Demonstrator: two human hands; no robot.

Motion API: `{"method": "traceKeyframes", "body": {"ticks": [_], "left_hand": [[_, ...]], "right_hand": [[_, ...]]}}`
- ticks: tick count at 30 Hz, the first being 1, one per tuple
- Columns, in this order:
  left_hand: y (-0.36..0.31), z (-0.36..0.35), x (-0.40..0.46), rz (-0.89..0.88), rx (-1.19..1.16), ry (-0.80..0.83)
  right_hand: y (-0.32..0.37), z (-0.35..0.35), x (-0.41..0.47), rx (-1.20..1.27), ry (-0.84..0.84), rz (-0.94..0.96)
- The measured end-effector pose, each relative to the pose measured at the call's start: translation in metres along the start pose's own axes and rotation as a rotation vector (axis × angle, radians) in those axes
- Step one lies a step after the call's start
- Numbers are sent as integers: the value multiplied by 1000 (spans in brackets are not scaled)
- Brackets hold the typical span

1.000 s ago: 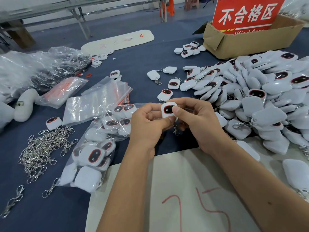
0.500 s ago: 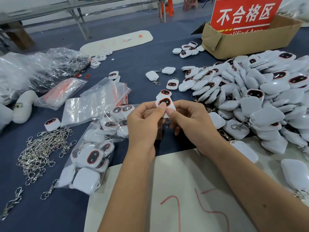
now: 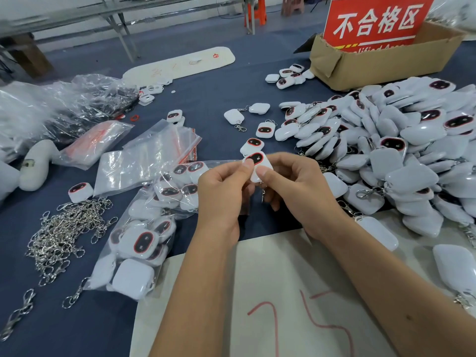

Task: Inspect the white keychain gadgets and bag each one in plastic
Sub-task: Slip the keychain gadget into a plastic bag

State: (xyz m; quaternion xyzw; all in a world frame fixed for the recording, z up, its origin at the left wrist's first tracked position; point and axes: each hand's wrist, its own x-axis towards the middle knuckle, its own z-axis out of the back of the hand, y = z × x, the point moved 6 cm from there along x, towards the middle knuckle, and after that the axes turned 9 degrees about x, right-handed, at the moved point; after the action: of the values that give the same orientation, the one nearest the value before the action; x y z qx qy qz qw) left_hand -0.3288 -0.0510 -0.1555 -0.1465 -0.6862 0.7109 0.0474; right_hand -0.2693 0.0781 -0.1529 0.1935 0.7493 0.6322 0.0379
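Note:
A white keychain gadget with a dark, red-rimmed oval face is held above the blue table, face up. My left hand pinches its left side, thumb tip at the oval. My right hand grips its right side, thumb on the white body. Its metal clip hangs below between my hands. A big heap of loose white gadgets fills the right. A clear bag holding several gadgets lies left of my left hand. A stack of flat plastic bags sits beyond it.
A pile of metal keychain clips lies at the left. A cardboard box with a red sign stands at the back right. A white sheet with red marks lies under my forearms. Crumpled plastic bags crowd the far left.
Both hands have lifted the gadget slightly up and away from me and tilted it. My left thumb has slid onto the oval face's edge.

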Motion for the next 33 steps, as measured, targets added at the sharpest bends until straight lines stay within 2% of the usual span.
{"method": "traceKeyframes", "body": {"ticks": [8, 11, 13, 16, 18, 20, 25, 33], "left_hand": [[5, 0, 2, 128, -135, 9], [2, 0, 0, 89, -85, -20], [-3, 4, -1, -46, 86, -120], [-18, 8, -9, -294, 550, -308], [-18, 6, -12, -302, 827, -333], [-14, 5, -10, -261, 958, -333], [-18, 13, -11, -215, 934, -366], [-23, 22, -9, -181, 826, -361]], "right_hand": [[2, 2, 0, 37, -11, -6], [3, 2, -1, 27, -31, 3], [3, 4, 0, 24, -83, 21], [4, 10, 1, 38, -181, 44], [4, 14, 2, 70, -224, 44], [3, 17, 3, 93, -256, 38], [-2, 18, 4, 17, -298, 12], [1, 14, 3, -150, -248, 48]]}}
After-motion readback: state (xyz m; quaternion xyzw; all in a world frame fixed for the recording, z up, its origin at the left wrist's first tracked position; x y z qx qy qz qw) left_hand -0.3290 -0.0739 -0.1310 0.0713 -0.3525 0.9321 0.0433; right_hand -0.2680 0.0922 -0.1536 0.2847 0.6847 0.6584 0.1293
